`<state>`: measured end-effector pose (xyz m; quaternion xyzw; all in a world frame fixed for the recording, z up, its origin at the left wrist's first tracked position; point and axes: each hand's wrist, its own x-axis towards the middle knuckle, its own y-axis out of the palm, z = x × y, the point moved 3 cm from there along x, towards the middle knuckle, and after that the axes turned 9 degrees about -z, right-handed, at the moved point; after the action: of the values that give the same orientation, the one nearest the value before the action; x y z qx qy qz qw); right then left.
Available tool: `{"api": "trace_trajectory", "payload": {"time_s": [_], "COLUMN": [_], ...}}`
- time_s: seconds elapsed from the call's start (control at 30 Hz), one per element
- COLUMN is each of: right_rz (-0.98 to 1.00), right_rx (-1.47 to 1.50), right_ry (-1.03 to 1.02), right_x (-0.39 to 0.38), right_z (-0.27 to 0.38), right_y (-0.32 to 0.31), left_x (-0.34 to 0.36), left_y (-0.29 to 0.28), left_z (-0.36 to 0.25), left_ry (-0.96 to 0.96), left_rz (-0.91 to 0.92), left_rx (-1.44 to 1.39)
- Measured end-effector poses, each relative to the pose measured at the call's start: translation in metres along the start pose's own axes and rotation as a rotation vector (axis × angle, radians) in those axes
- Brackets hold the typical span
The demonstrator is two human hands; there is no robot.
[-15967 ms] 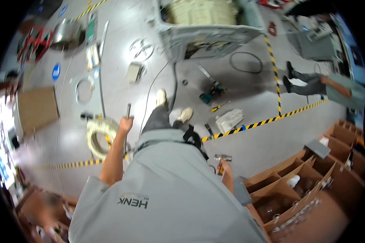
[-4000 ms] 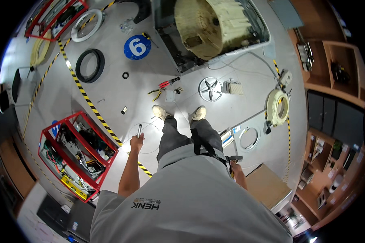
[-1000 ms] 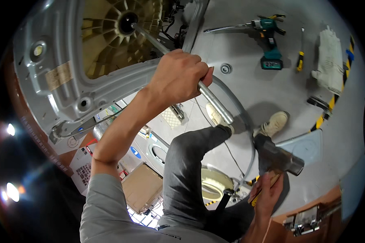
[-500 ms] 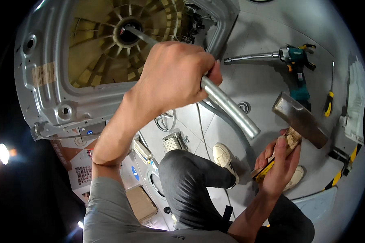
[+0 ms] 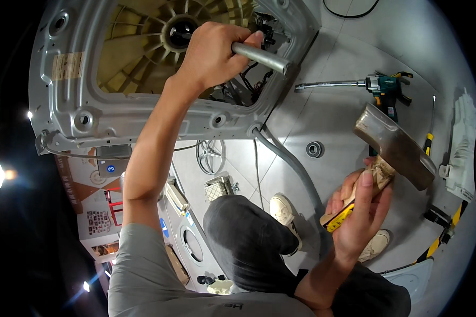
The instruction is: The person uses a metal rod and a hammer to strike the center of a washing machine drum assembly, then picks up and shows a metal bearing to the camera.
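Note:
My left hand [image 5: 211,55] is closed round a metal rod [image 5: 267,59], which points toward the round hub [image 5: 177,33] of a cream plastic tub [image 5: 135,47] inside a silver metal cabinet [image 5: 58,103]; the hand hides part of the rod. My right hand [image 5: 362,211] grips a hammer [image 5: 394,148] by its wooden handle, below and right of the rod, with the heavy steel head raised above the fingers and apart from the rod.
A bearing [image 5: 313,149], green cordless drill [image 5: 381,87], screwdriver [image 5: 429,140] and white plastic part [image 5: 460,148] lie on the floor [image 5: 296,127] at the right. A grey hose [image 5: 283,158] runs from the cabinet past my shoes [image 5: 280,211]; a spoked pulley [image 5: 210,156] lies beyond my knee.
Earlier I stood upright holding both tools low. Now I am bent at the cabinet; over the last second my left hand and rod moved up in view, and the hammer rose from beside my leg.

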<state>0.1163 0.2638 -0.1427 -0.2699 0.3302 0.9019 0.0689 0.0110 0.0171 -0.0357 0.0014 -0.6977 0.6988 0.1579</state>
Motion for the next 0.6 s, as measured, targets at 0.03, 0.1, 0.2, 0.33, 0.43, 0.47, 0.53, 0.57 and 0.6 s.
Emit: {"api": "trace_trajectory", "payload": {"time_s": [0.03, 0.1, 0.2, 0.33, 0.43, 0.47, 0.53, 0.57, 0.6], "right_rz": [0.016, 0.029, 0.156, 0.218, 0.183, 0.097, -0.059, -0.183, -0.226], "right_rx": [0.019, 0.048, -0.016, -0.061, -0.124, -0.092, 0.004, -0.009, 0.046], "right_ry": [-0.007, 0.004, -0.084, -0.152, -0.154, -0.193, -0.320, -0.309, -0.439], "right_x": [-0.002, -0.008, -0.014, -0.010, -0.010, -0.009, -0.009, -0.010, -0.008], "right_z": [0.000, 0.003, 0.002, -0.003, 0.006, 0.009, 0.023, 0.038, 0.047], "right_y": [0.004, 0.012, 0.027, 0.044, 0.046, 0.038, 0.018, 0.008, -0.005], "left_x": [0.002, 0.004, 0.007, 0.007, 0.007, 0.007, 0.009, 0.011, 0.011], "left_y": [0.000, 0.000, 0.002, 0.007, 0.009, 0.011, 0.011, 0.010, 0.008], "left_z": [0.002, 0.003, 0.002, 0.005, 0.006, 0.007, 0.006, 0.005, 0.003], "left_ry": [-0.007, 0.002, -0.030, -0.008, -0.056, -0.067, -0.070, -0.071, -0.072], "left_rz": [-0.013, -0.040, -0.049, -0.081, -0.032, -0.020, -0.019, -0.015, -0.011], "left_rx": [-0.001, 0.013, 0.040, 0.028, 0.036, 0.024, 0.040, 0.054, 0.072]}}
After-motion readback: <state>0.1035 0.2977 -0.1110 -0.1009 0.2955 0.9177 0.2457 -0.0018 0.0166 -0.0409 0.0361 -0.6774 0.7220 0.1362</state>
